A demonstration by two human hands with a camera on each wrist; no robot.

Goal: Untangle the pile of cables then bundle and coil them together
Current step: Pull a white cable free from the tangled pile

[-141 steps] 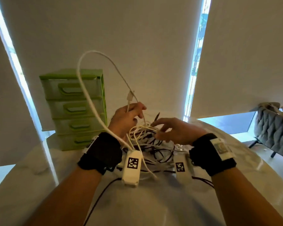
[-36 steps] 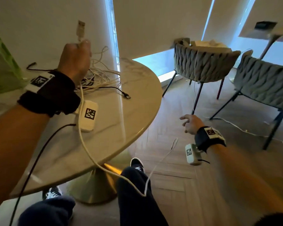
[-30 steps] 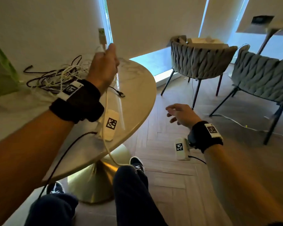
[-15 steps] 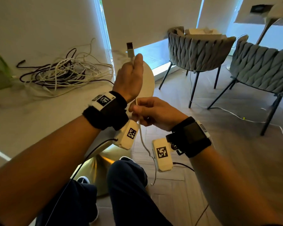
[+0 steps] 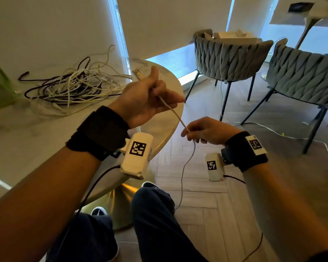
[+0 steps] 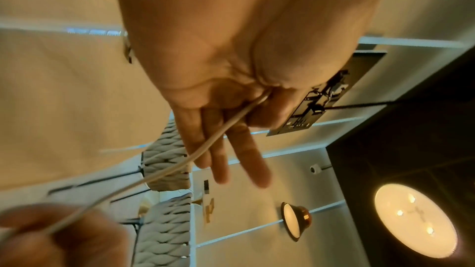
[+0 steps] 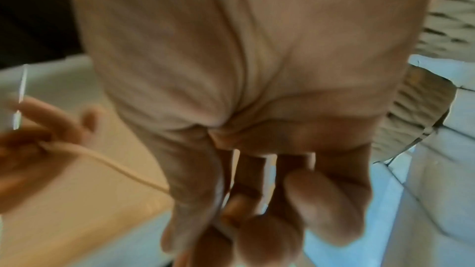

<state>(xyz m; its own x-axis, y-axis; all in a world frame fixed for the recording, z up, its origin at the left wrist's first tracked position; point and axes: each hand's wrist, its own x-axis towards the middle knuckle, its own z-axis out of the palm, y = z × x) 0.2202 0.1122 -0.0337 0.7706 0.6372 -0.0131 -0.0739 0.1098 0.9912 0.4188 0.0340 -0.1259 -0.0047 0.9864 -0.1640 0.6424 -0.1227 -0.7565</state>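
White cable [image 5: 173, 112] — left hand [image 5: 144, 100] pinches its plug end, right hand [image 5: 206, 130] pinches lower; cable pile [image 5: 72, 87] at bench [image 5: 27, 144] far edge.

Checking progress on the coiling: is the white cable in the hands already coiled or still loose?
Loose. The white cable runs straight from left hand to right hand, then hangs uncoiled.
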